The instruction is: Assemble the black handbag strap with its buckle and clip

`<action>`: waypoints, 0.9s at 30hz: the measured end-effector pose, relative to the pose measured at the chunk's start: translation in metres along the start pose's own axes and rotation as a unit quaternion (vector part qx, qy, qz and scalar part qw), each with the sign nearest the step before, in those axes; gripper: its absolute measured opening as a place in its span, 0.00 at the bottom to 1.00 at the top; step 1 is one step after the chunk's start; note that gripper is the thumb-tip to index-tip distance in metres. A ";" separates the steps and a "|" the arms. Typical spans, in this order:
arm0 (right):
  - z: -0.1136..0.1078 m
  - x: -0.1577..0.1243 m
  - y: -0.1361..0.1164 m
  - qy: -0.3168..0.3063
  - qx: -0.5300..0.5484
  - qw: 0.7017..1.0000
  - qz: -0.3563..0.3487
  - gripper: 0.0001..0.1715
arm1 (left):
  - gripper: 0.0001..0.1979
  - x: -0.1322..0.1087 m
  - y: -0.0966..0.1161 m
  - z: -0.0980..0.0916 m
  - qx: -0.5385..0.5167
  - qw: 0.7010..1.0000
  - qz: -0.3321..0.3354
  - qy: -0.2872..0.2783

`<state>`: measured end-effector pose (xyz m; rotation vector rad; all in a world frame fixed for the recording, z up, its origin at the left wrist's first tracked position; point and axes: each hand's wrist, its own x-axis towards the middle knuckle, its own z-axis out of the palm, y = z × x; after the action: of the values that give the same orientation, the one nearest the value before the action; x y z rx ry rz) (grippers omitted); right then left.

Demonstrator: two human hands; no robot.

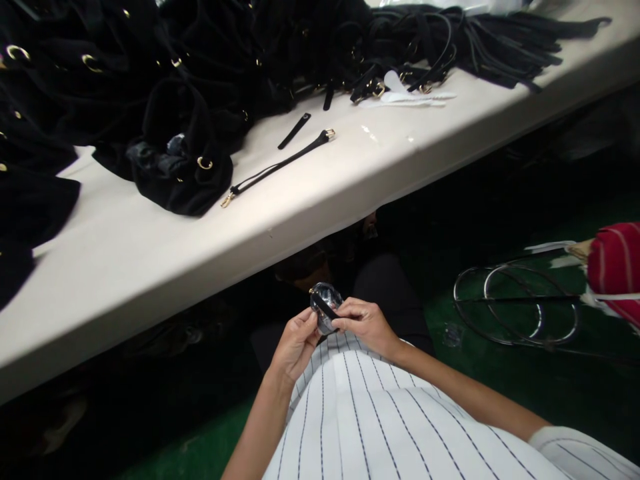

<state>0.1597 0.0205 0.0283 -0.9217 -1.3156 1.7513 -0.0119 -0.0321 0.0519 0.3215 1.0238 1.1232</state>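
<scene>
Over my lap, both hands hold a short black strap (324, 305) with clear, shiny plastic about it and a small gold-coloured spot at its upper end. My left hand (296, 343) pinches the left edge between thumb and fingers. From the other side, my right hand (367, 325) grips the lower right end. Whether the plastic is a wrapper or a bag I cannot tell. On the table, a thin black strap (280, 167) with a gold clasp and a buckle lies beyond my hands, and a shorter black strip (294, 131) is just behind it.
A white-topped table (280, 233) runs diagonally ahead. Black bags with gold rings (185, 180) are heaped at its left and back. Bundled black straps (510, 47) and white paper pieces (405, 97) lie at the right. A metal-framed stool with red cloth (615, 273) stands on the green floor.
</scene>
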 end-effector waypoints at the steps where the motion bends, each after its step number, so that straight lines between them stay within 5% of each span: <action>1: 0.000 0.000 0.000 -0.002 -0.007 1.000 0.000 0.08 | 0.15 0.000 0.000 -0.001 -0.005 1.000 -0.002 0.002; 7: -0.002 0.000 -0.003 0.007 -0.106 0.993 -0.049 0.07 | 0.14 0.005 -0.005 0.000 -0.068 0.997 0.014 0.027; 14: -0.006 0.000 -0.001 0.031 -0.219 0.962 -0.157 0.06 | 0.05 0.022 0.002 0.007 -0.228 0.959 0.017 0.166; 20: 0.004 0.001 -0.005 -0.003 -0.209 0.947 -0.242 0.08 | 0.07 0.027 -0.003 0.018 -0.180 0.966 0.100 0.158; 27: 0.008 0.001 -0.003 0.038 -0.211 0.960 -0.180 0.05 | 0.12 0.023 -0.008 0.029 -0.138 0.972 0.133 0.138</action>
<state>0.1525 0.0184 0.0332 -0.8939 -1.7215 1.1677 0.0179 -0.0080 0.0499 0.0789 1.0692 1.5668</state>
